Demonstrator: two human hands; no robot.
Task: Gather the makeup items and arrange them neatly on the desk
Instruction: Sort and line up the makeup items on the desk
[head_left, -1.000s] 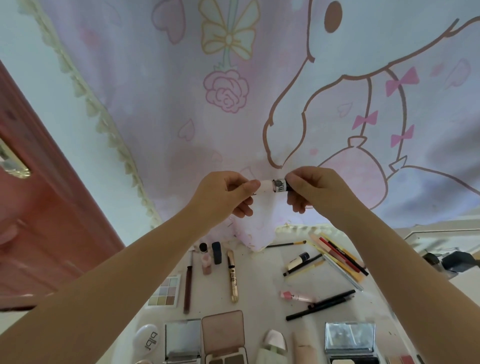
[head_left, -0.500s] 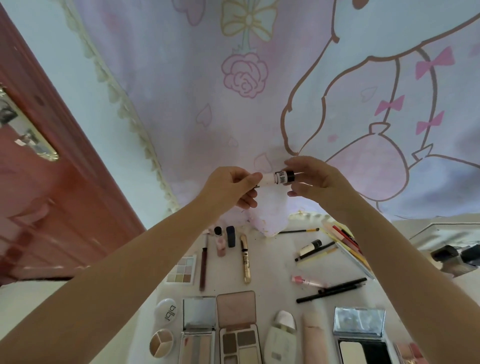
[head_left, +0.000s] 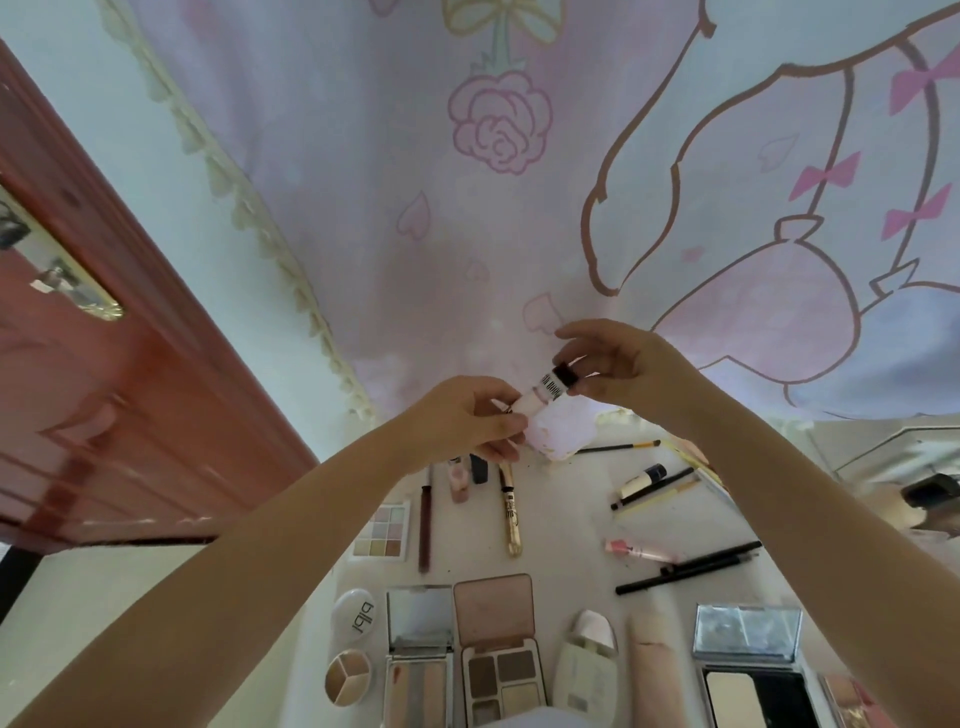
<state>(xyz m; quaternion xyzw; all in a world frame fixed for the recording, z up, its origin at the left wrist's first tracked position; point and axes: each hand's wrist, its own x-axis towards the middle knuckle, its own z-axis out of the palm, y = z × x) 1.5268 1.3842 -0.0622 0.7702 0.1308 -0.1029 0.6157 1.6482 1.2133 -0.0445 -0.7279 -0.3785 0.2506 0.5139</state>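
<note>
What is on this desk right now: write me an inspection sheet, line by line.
Surface: pale desk, lightly speckled, items spread across it.
Job's things: small tube with black cap held up between both hands; open brown eyeshadow palette, pastel palette, gold mascara, round compact, mirrored powder compact in rough rows.
Clutter: black pencils and a pink tube lie askew at the right.
Hands: left hand pinches the tube's pale end; right hand grips the cap end.
Cables: nothing seen.
Surroundings: cartoon-print curtain behind, red-brown wooden door at left.
</note>
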